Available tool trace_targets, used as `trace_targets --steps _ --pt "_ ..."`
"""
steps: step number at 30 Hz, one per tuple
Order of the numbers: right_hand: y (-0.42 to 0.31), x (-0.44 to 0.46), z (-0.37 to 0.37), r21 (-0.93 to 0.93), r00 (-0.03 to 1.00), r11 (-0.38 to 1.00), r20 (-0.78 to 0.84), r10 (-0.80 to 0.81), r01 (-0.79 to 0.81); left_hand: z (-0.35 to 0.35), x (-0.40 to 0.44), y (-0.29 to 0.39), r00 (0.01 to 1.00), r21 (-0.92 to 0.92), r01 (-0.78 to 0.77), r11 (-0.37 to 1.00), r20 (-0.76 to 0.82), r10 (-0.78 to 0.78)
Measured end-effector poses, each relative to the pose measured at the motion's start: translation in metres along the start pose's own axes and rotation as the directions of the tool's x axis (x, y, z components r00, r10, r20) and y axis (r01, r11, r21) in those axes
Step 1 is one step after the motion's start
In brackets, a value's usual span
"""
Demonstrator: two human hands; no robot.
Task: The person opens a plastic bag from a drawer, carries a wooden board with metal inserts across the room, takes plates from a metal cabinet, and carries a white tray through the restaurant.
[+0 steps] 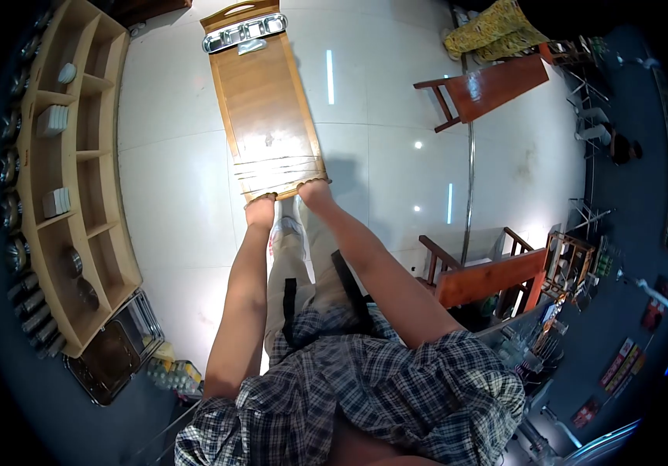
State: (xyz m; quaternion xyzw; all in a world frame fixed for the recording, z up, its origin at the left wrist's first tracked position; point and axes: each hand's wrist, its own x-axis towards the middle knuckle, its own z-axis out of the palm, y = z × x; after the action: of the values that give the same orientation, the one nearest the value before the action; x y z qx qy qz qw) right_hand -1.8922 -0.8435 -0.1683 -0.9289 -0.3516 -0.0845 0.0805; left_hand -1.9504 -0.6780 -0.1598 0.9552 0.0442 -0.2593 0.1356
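Observation:
In front of me stretches a long wooden panel (260, 97) with a lighter raised frame and a handle cut-out at its far end. My left hand (260, 208) is closed at the near left corner of this panel. At the near right corner, my right hand (316, 192) is closed on the edge as well. Both sets of fingertips are partly hidden. Thin lines cross the panel just ahead of my hands, where light glares on it. A metal tray with several compartments (245, 32) lies across the far end, beside a small whitish packet (252, 46).
A pale wooden shelf (95, 159) with bowls and stacked white dishes runs along the left. Reddish wooden benches (497, 87) stand on the right, near a yellow patterned cloth (497, 31). Between them is a tiled floor (380, 155). A dark tray (109, 357) leans at lower left.

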Motion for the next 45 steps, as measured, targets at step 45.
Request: trace_targets --steps 45 --pt "-0.283 -0.363 -0.078 -0.046 0.761 0.958 0.597 0.254 -0.283 0.216 -0.392 -0.031 0.993 0.067 -0.117 0.991 0.021 0.116"
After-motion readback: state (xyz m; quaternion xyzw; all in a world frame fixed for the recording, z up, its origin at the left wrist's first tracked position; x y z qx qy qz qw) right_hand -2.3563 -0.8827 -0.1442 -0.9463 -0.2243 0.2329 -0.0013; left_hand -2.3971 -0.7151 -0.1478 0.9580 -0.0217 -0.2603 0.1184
